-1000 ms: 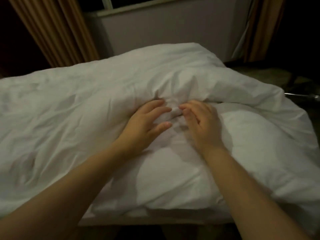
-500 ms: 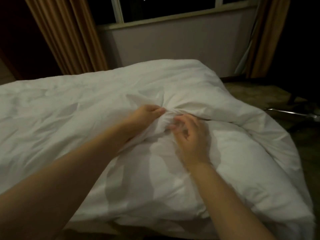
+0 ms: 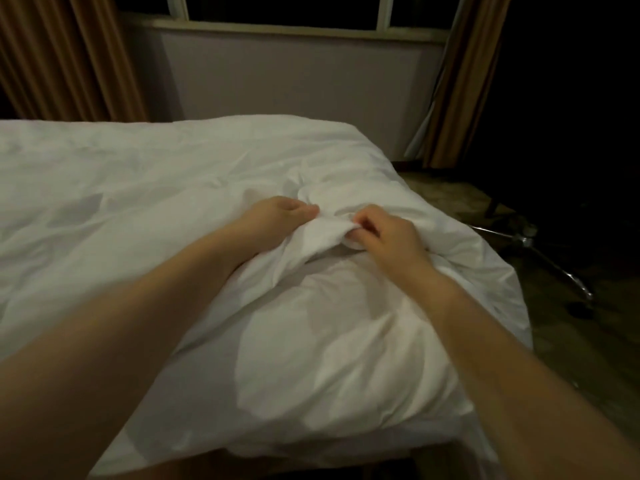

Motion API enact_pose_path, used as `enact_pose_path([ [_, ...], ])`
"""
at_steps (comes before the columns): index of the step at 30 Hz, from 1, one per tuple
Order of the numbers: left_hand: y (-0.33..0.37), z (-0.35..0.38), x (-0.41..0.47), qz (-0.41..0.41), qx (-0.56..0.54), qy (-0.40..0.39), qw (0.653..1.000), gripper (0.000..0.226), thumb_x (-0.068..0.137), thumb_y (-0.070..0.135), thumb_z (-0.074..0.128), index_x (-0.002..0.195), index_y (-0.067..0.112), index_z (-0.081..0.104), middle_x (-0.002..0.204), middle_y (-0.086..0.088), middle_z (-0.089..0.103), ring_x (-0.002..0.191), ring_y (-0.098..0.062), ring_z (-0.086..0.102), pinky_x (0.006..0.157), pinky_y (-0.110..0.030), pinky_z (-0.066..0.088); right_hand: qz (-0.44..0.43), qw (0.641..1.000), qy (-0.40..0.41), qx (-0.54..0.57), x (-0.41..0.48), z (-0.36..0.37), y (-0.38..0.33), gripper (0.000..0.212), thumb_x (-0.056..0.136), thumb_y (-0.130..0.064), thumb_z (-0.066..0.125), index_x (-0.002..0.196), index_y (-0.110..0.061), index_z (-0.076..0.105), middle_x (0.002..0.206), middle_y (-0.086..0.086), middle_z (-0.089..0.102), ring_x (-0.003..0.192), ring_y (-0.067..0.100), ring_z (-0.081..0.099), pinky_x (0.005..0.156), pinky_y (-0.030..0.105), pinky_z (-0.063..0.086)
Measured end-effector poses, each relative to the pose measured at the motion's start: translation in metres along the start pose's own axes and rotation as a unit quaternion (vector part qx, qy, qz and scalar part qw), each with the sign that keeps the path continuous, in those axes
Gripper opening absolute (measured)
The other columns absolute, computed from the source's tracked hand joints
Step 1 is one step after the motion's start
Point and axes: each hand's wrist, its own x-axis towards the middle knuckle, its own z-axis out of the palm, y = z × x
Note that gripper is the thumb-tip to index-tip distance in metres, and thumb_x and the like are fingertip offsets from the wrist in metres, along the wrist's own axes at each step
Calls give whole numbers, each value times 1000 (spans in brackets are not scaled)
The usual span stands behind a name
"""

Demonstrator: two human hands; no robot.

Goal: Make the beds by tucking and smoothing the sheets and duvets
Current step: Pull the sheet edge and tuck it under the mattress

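Observation:
A white duvet (image 3: 145, 209) covers the bed in dim light, rumpled and folded back on itself near the right side. My left hand (image 3: 277, 216) grips a bunched fold of the duvet at the bed's middle, fingers curled into the cloth. Just to its right, my right hand (image 3: 384, 233) pinches the same raised fold (image 3: 329, 233) between thumb and fingers. The hands are a short gap apart, with the gathered cloth humped between them. A puffy doubled-over part of the duvet (image 3: 329, 348) lies under my forearms.
Beyond the bed stands a wall (image 3: 294, 74) under a dark window, with tan curtains at left (image 3: 69, 57) and right (image 3: 464, 81). On the floor to the right, a chrome chair base (image 3: 540, 258) sits close to the bed's corner.
Both hands went from lying with fingers spread on the duvet to gripping a fold of it and lifting it. The view has tilted up, showing more of the window.

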Motion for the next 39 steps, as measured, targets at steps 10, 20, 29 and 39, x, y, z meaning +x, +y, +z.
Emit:
enact_pose_path([
  [10, 63, 55, -70, 262, 208, 74, 939, 46, 79, 68, 48, 85, 23, 48, 75, 8, 58, 65, -10, 51, 61, -26, 40, 39, 993, -100, -39, -33, -71, -31, 30, 100, -25, 43, 72, -21, 52, 68, -10, 50, 62, -2, 47, 59, 12, 34],
  [20, 39, 53, -91, 170, -188, -43, 966, 32, 85, 28, 56, 56, 16, 62, 57, 10, 50, 55, 0, 44, 55, -15, 36, 7, 996, 76, -48, -119, -51, 34, 44, 76, -60, 58, 113, -41, 45, 111, -24, 43, 108, 7, 42, 89, 13, 33],
  [29, 51, 60, -97, 153, -80, -149, 974, 30, 53, 56, 67, 70, 32, 68, 67, 16, 63, 65, 3, 55, 61, -11, 41, 90, 991, 94, 23, -113, -65, 24, 17, 100, -20, 46, 94, -9, 59, 87, -4, 56, 77, 6, 51, 69, 21, 41],
  [39, 66, 137, -105, 241, 320, -74, 913, 42, 86, 44, 59, 122, 23, 51, 112, 0, 61, 103, -20, 56, 78, -27, 38, 93, 993, 61, -45, -143, -94, 42, 38, 99, -40, 38, 86, -8, 56, 77, -2, 57, 74, 12, 52, 67, 35, 43],
])
